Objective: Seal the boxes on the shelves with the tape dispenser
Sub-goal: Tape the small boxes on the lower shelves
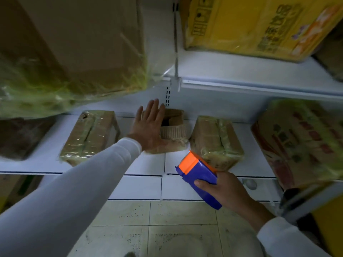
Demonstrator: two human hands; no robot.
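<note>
Nearest the camera, the right hand grips a tape dispenser, thumb curled over its upper face and the other fingers hidden beneath. Dispenser body is blue-purple plastic with an orange front cap, tilted with the cap pointing up and away from the thumb toward the lower shelf; it is held in the air, apart from every box. Left hand, in a white sleeve, reaches forward with fingers straight and slightly spread, palm pressed flat on a small open box. That box sits beneath and just right of the fingertips; its brown corrugated flaps stand up and a dark opening shows. Left of the fingers lies a taped box, glossy with tape; right of them, a second taped box, just beyond the dispenser's cap. Image is dim and somewhat blurred.
</note>
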